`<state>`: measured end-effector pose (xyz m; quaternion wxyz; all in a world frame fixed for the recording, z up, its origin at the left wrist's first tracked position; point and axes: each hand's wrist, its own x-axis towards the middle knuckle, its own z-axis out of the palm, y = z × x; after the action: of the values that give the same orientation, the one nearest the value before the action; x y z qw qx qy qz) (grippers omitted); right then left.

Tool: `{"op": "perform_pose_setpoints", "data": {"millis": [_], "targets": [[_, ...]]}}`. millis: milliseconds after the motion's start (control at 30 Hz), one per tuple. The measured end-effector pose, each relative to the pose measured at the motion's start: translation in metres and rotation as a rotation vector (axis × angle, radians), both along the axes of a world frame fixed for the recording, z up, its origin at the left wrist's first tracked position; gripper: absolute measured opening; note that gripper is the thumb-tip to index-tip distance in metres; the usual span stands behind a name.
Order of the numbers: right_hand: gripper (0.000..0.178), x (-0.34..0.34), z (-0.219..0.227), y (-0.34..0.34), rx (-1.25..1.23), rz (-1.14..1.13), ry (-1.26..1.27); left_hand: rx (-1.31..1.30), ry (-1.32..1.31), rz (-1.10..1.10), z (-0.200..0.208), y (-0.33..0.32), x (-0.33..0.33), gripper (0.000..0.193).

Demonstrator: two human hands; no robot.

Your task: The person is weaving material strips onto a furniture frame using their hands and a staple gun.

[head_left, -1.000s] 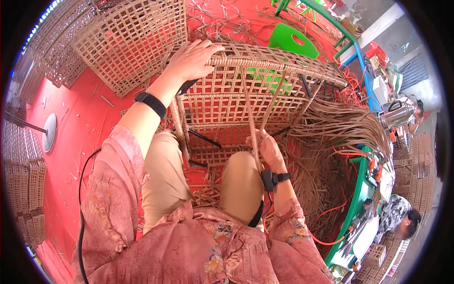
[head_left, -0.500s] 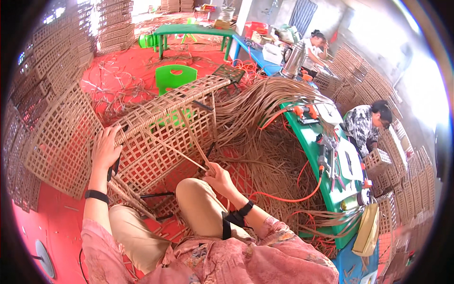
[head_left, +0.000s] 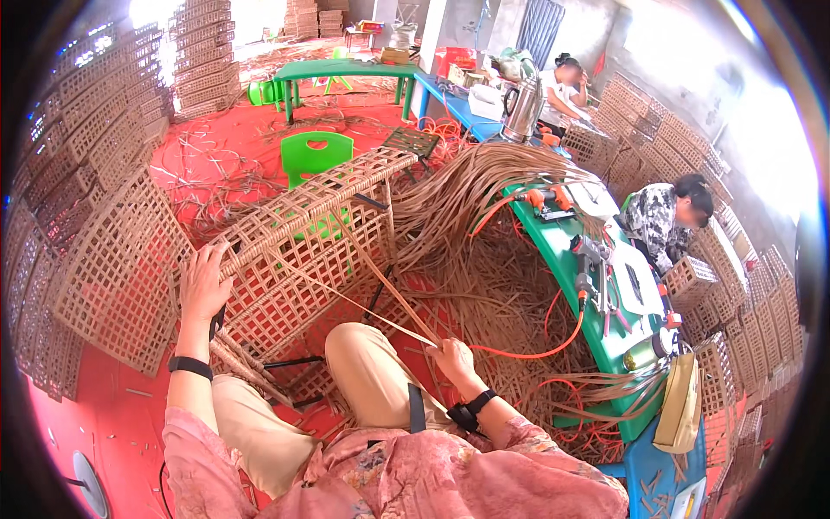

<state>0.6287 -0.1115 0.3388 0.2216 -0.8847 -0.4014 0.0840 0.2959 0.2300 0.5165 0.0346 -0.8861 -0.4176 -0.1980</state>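
Woven lattice basket frame (head_left: 303, 251) sits centre-left, leaning over knees, much as half second ago. Left hand (head_left: 204, 285) stays flat, fingers spread, bracing frame's near-left edge. Right hand (head_left: 451, 359), closed around rattan strips (head_left: 363, 298), has drawn them nearer, taut from frame to lap. Weaving likely mid-pull. Loose rattan heap (head_left: 484, 199) far right.

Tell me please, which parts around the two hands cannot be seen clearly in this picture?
- Head view: the left hand lies on the woven lattice frame; its palm side is hidden, so its grip cannot be judged.
- Head view: the right hand closes on thin rattan strips; their count is too small to tell.
- The frame's lower part is hidden behind the knees.
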Motion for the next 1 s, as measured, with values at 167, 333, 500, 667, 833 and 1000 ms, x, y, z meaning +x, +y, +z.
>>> {"op": "perform_pose_setpoints", "data": {"millis": [167, 333, 500, 667, 833, 1000], "targets": [[0.035, 0.009, -0.018, -0.025, -0.179, -0.027, 0.051, 0.018, -0.013, 0.000, -0.004, 0.002, -0.002, 0.068], [0.031, 0.016, -0.050, -0.034, -0.065, -0.120, 0.010, 0.019, -0.011, 0.005, -0.006, 0.004, 0.000, 0.069], [0.039, 0.012, -0.044, -0.030, -0.188, 0.004, -0.039, 0.005, -0.009, 0.003, -0.006, 0.009, -0.001, 0.069], [0.050, 0.002, -0.024, -0.023, -0.329, 0.088, -0.144, 0.022, -0.014, -0.003, -0.009, 0.012, -0.004, 0.069], [0.053, 0.005, -0.038, -0.022, -0.413, 0.125, -0.056, 0.025, 0.010, 0.012, -0.006, 0.013, 0.000, 0.070], [0.049, 0.004, -0.050, -0.026, -0.376, 0.124, -0.043, 0.044, 0.004, 0.009, -0.010, 0.012, -0.002, 0.069]]}}
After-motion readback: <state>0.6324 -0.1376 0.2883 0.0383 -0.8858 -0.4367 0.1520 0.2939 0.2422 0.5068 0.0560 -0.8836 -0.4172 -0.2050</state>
